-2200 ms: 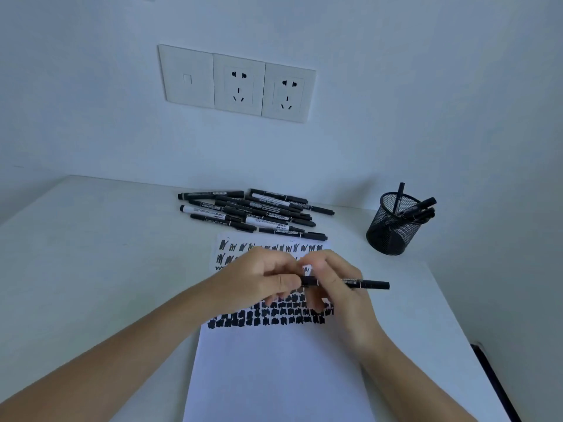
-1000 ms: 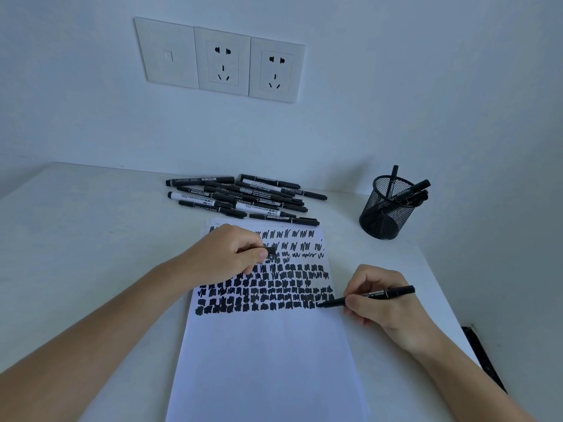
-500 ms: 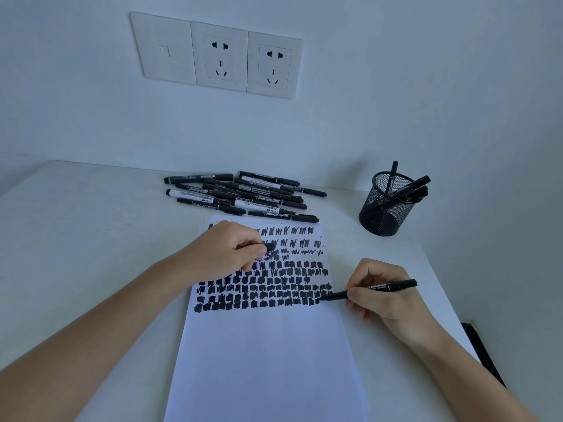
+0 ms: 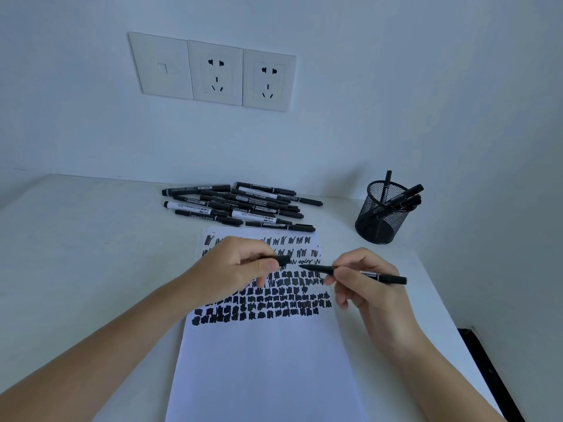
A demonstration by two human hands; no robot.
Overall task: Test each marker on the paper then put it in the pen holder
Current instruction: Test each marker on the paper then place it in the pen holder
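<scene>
My right hand [image 4: 364,284] pinches an uncapped black marker [image 4: 387,277], its tip pointing left just above the paper [image 4: 265,370]. In my left hand [image 4: 240,268], thumb and fingers hold the marker's black cap [image 4: 284,259], a short gap from the tip. The white paper lies in front of me, its upper half filled with rows of black test marks. Several black markers [image 4: 240,205] lie in a pile beyond the paper. A black mesh pen holder [image 4: 382,217] stands at the back right with a few markers in it.
The white table [image 4: 76,254] meets the wall behind the marker pile, with wall sockets [image 4: 240,77] above. The table's right edge runs close past the pen holder and my right forearm; a dark object [image 4: 490,373] lies below it.
My right hand lifted the marker from the right end of the mark rows and carried it up and left toward the cap. The left hand stayed over the paper holding the cap.
</scene>
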